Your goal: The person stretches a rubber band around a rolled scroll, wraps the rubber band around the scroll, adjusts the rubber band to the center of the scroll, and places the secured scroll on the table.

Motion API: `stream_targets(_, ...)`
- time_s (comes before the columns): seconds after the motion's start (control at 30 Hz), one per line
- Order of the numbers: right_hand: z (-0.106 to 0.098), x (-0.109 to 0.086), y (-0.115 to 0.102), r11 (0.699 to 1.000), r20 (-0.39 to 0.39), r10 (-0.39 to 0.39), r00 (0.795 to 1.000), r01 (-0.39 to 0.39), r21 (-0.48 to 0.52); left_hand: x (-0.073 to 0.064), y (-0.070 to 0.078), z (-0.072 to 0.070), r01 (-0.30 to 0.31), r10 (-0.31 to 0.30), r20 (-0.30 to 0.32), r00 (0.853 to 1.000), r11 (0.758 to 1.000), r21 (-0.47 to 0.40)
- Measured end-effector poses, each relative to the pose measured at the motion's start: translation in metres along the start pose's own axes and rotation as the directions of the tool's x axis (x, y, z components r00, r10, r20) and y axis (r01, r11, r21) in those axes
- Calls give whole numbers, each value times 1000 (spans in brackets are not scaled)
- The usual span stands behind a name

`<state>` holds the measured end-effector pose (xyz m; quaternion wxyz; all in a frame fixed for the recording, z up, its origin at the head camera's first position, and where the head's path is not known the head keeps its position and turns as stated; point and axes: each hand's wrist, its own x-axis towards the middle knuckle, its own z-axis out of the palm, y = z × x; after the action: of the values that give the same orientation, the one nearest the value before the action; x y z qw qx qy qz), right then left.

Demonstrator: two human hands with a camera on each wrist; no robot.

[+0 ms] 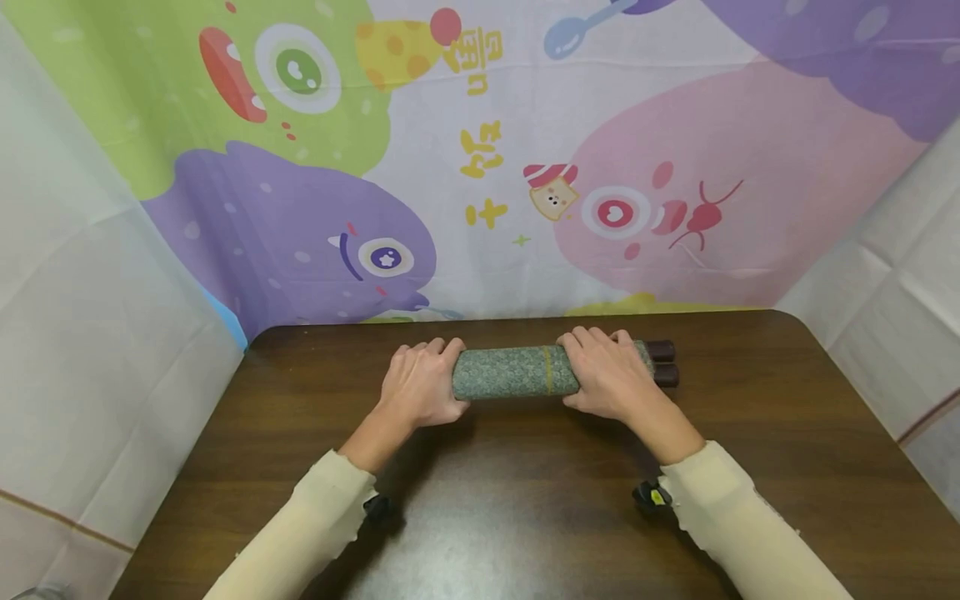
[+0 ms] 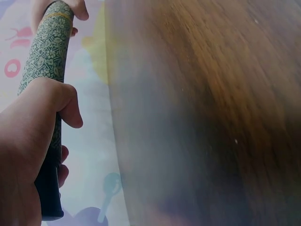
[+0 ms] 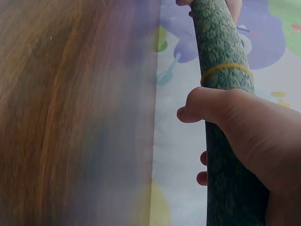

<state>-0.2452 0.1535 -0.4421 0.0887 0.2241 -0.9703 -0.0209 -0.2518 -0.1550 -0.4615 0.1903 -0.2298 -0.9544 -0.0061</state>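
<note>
A rolled-up scroll [image 1: 502, 372], green with a pale leafy pattern, lies crosswise near the table's far edge in the head view. Its height above the tabletop is hard to judge. Around it runs a thin yellow band [image 3: 228, 67]. Two dark brown rod ends [image 1: 662, 350] stick out at the right. My left hand [image 1: 422, 383] grips the left end, with the thumb on the near side; a dark end piece [image 2: 50, 193] shows below that hand in the left wrist view. Right of the band, my right hand [image 1: 611, 371] holds the roll, its fingers over the far side.
A brown wooden table [image 1: 495, 508] spreads beneath my arms. Behind it hangs a cloth with cartoon monsters [image 1: 480, 283], and pale sheets [image 1: 90, 317] flank both sides. Small black devices [image 1: 651, 497] sit at my cuffs.
</note>
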Motion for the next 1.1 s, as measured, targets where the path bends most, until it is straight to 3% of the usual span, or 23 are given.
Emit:
stream_targets(0.23,-4,5,-16,999,22,-27,999,28,-26,2,7,-1,-9,9,-2,1000,1000,-9)
stream_targets(0.5,-6,10,-25,998,-7,-32,999,32,-50,4,8,-1,-10,10,-34,999,1000,4)
stream_targets(0.7,-6,13,-30,998,3,-28,1000,28,-52,4,9,-3,-6,6,-22,1000,1000,-1)
stream_targets(0.9,-3,13,-41,997,6,-65,998,65,-49,4,13,0,-38,38,-29,999,999,4)
stream_targets(1.1,-5,13,-42,999,-5,-50,999,49,-20,2,11,1,-19,19,-31,999,1000,17)
